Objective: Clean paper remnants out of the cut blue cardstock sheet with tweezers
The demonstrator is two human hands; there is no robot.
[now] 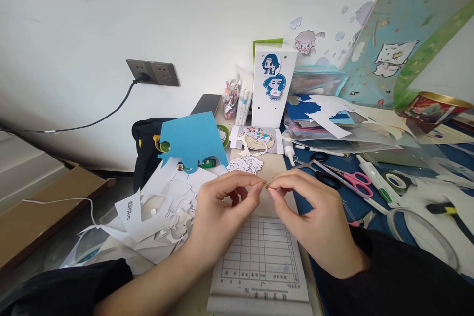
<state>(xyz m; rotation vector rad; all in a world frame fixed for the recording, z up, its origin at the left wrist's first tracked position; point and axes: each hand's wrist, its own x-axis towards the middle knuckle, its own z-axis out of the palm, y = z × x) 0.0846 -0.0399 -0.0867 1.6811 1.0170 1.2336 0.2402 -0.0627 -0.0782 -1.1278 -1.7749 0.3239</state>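
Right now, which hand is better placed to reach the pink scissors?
Right, I'd judge: the right hand is nearer the pink scissors, on its own side; the left hand would have to cross it.

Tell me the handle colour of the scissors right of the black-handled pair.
Pink handles on those scissors; the head view shows them best.

Head cam only, worn on person's head, facing fwd & down over desk (348,155) to wall (92,19) behind. Wide view; wall fills upper part, desk lower. Pad (259,256) nearest, btm ctr; L hand (225,207) & R hand (314,212) close, just below mid-frame.
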